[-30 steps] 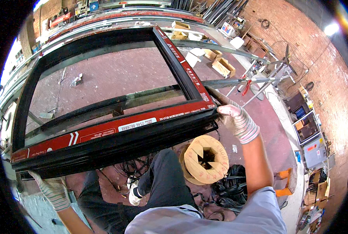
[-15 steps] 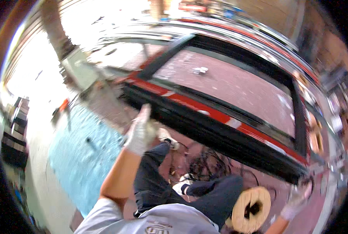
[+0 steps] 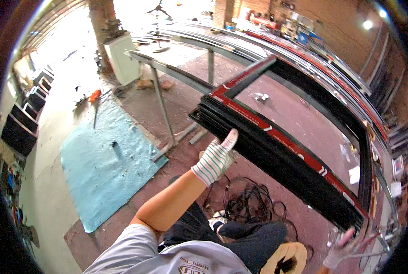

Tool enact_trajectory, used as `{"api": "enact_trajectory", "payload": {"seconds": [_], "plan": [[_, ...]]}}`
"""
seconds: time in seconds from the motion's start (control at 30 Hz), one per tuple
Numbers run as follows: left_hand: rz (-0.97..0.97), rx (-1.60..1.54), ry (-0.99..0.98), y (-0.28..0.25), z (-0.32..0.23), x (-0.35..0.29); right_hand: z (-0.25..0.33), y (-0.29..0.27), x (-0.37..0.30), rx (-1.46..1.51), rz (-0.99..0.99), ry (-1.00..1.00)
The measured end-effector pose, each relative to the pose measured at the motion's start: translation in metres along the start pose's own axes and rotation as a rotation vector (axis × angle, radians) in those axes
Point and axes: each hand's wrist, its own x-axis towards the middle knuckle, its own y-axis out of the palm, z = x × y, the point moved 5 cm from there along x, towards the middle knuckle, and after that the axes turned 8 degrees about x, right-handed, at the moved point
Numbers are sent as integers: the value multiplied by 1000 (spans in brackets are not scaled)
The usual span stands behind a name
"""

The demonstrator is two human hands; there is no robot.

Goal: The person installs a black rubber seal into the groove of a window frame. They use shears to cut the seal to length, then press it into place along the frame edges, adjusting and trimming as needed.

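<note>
A large black rectangular frame [image 3: 281, 170], like a window frame with red film strips along its top face, spans the right half of the view. Its long near side slants down to the right. My left hand [image 3: 214, 160], in a white glove with green stripes, grips that near side close to its left corner, thumb up against the black profile. At the near right corner, my right hand [image 3: 341, 251] holds the frame's end, also gloved; its fingers are blurred and partly hidden.
A metal stand [image 3: 160, 96] with legs stands beyond the frame's left corner. Black cables [image 3: 249, 201] lie coiled by my feet, near a wooden spool [image 3: 284, 260]. On the left is a blue sheet [image 3: 103, 169]; long metal profiles [image 3: 322, 68] run along the back.
The frame has shifted right in the view, with both hands still at it, and my left hand has moved right too. More of the metal stand now shows on the left.
</note>
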Motion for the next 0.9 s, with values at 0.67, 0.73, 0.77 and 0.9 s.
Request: {"api": "enact_trajectory", "payload": {"seconds": [0.67,0.73,0.77,0.9], "plan": [[-57,2029,-30,-251,106,-152,19,129,-426,225,726,857],[-56,2071,-11,-273,117,-163,23,131,-537,136,1198,1286],[-51,2080,43,-285,120,-164,31,118,-570,216,1284,1336],[-16,2097,14,-288,123,-152,79,72,-688,222,1754,1173]]}}
